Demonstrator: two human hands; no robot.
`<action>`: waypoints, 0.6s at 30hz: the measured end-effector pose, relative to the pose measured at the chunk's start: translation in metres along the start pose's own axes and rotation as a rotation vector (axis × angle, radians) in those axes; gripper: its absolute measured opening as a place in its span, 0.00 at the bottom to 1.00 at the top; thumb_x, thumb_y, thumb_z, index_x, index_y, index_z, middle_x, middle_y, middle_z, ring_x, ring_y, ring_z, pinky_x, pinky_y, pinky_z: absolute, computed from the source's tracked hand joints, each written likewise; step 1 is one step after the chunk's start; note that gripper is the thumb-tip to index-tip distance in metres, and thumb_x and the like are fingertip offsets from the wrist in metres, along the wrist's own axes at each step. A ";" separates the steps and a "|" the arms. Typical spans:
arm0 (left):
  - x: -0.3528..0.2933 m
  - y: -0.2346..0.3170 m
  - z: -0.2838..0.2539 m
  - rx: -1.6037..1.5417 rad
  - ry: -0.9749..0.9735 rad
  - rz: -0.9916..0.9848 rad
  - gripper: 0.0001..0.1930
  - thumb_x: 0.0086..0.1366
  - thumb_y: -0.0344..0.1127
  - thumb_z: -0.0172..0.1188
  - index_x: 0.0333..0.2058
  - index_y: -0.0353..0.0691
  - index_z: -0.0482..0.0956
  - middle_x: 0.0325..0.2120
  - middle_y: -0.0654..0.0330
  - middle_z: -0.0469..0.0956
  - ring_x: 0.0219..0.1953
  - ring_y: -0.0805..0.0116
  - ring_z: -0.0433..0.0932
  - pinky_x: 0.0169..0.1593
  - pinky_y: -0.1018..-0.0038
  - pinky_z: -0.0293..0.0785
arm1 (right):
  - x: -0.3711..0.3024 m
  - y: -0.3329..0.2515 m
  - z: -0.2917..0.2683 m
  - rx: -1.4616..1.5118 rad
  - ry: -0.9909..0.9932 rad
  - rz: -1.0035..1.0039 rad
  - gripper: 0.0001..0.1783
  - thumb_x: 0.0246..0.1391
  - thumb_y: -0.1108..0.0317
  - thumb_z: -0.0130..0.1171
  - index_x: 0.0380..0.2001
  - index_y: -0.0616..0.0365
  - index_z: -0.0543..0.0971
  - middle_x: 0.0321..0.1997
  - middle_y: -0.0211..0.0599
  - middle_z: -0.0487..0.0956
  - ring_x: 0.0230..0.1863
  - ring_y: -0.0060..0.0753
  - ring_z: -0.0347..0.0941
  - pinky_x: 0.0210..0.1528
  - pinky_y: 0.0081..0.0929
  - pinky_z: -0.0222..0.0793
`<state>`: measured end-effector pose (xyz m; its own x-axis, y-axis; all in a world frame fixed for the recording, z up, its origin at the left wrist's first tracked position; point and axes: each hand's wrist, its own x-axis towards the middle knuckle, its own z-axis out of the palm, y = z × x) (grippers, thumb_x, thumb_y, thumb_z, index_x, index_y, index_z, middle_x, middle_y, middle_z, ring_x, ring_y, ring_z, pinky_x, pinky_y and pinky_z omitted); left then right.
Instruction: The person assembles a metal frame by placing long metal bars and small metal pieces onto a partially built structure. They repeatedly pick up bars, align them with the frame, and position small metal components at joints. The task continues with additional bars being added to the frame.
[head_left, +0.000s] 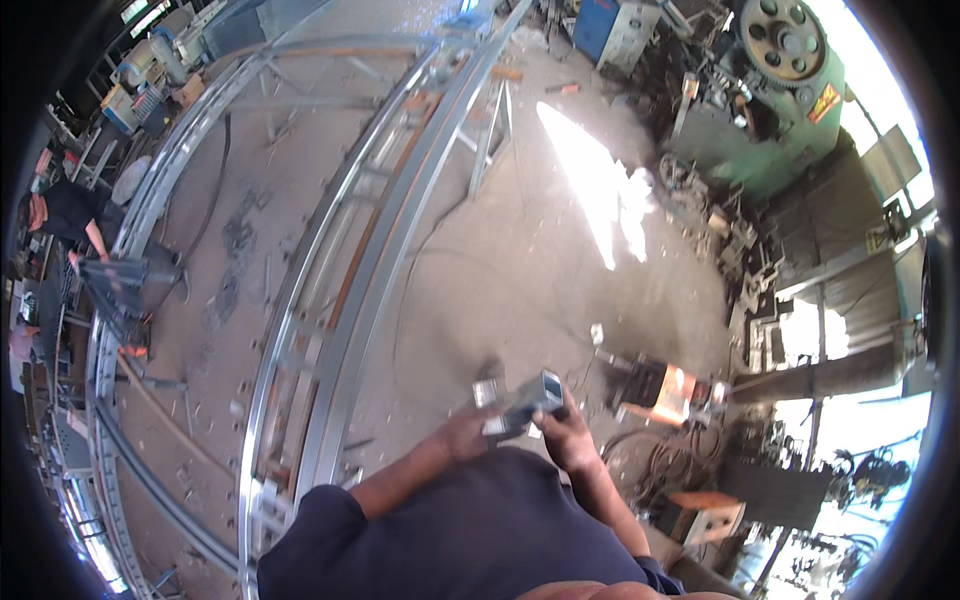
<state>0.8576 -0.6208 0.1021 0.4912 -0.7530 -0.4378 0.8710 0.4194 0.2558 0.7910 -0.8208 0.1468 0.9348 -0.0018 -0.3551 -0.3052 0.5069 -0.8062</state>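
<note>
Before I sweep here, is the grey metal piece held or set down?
Held: the right hand grips the grey metal piece in front of the dark shirt.

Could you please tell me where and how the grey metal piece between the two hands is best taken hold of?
I'd grip the grey metal piece by its long sides, coming from the near side, with the right hand near the squarish end and the left hand toward the other. Its elongated, boxy shape and slant, squarish end farther out, suggest this.

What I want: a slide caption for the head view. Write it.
Right hand holding a boxy metal piece, left hand beside it, near long metal rails.
</note>
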 end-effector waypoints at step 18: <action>0.378 0.321 0.101 0.698 0.466 0.564 0.25 0.62 0.27 0.71 0.55 0.34 0.70 0.45 0.54 0.81 0.44 0.65 0.83 0.47 0.68 0.83 | 0.494 -0.254 -0.112 -0.030 0.102 0.204 0.37 0.66 0.63 0.64 0.70 0.66 0.61 0.61 0.47 0.74 0.61 0.41 0.74 0.63 0.37 0.72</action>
<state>1.3219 -0.8225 0.1059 0.9140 -0.2012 -0.3523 0.3842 0.1504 0.9109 1.3099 -1.0475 0.1235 0.8306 0.0102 -0.5568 -0.4927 0.4796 -0.7261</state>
